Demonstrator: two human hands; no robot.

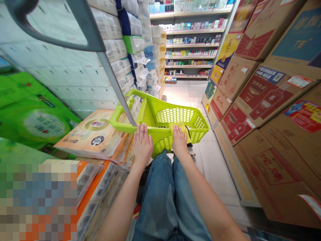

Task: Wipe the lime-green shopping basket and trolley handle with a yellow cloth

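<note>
A lime-green rolling shopping basket (194, 115) with perforated walls stands in front of my knees, and its long grey pull handle (114, 78) slants up to the left. My left hand (142, 144) lies against the near rim beside the foot of that handle, fingers stretched out and holding nothing. Farther right on the same rim, my right hand (180, 142) presses on a yellow cloth (185, 127) with a dark edge, which is draped over the rim. My palm hides part of the cloth.
Stacked tissue packs (97, 129) and white boxes (80, 72) line the left side. Brown cartons (273, 160) rise close on the right. A tiled floor (213, 157) leads between them to shelves (190, 31) of small goods. The lower left is blurred out.
</note>
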